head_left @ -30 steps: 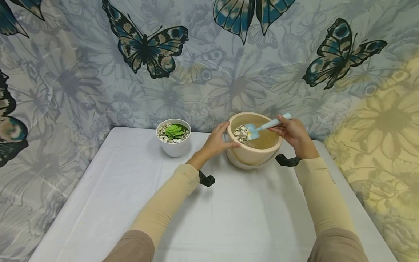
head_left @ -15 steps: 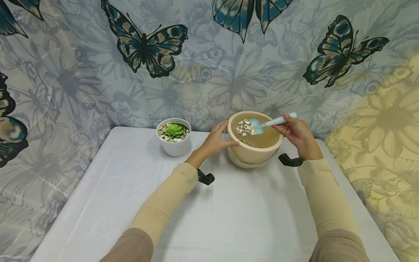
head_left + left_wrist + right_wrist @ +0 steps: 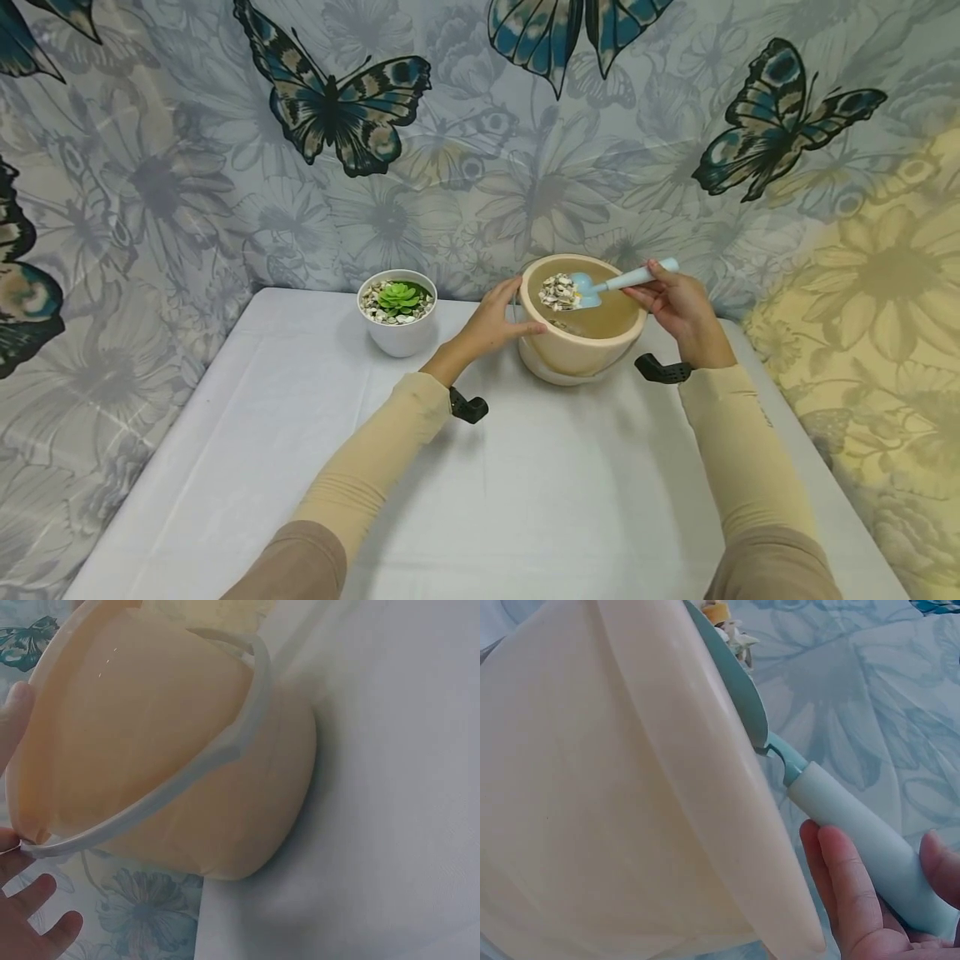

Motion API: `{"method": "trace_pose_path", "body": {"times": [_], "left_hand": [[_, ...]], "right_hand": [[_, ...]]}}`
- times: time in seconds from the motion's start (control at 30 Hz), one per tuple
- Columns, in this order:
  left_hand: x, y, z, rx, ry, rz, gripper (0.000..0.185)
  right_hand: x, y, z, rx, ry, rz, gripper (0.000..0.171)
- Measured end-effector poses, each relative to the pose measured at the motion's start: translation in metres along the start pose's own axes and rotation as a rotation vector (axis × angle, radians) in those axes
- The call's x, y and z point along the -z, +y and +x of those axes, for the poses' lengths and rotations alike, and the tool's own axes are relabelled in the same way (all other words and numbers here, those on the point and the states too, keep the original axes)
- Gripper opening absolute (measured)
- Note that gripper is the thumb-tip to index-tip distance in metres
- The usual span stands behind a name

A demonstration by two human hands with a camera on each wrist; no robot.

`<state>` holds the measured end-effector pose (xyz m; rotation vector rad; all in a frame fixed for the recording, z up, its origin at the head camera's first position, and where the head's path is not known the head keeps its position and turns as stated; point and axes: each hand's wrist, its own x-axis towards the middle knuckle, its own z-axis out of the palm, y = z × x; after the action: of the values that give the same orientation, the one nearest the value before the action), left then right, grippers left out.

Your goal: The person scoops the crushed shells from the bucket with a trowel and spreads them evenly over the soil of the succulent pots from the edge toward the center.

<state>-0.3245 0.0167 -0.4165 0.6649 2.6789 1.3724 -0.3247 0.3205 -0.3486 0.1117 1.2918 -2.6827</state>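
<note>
Left of bucket point(image 3: 577, 360), only head view shows succulent point(image 3: 401, 300).

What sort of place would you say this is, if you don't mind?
Probably an indoor tabletop set-up, judging by the white-covered table, the butterfly-print backdrop behind it and the beige bucket.

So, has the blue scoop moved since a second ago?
Yes: against the white pot in the head view, the blue scoop has shifted slightly right, its blade and load of stone chips also higher in the picture.
</note>
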Motion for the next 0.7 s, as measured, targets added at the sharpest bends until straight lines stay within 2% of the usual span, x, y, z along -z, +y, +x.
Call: {"method": "trace_pose_path", "body": {"times": [0.43, 0.7], "left_hand": [[0.0014, 0.0032, -0.0020, -0.015, -0.018, 0.062, 0.096], [0.0039, 0.0029, -0.0031, -0.013, -0.007, 0.043, 0.093]], "right_hand": [[-0.0032, 0.0002, -0.0035, 0.018, -0.004, 0.001, 0.015], [-0.0080, -0.0004, -0.0058, 0.047, -0.010, -0.007, 0.012]]}}
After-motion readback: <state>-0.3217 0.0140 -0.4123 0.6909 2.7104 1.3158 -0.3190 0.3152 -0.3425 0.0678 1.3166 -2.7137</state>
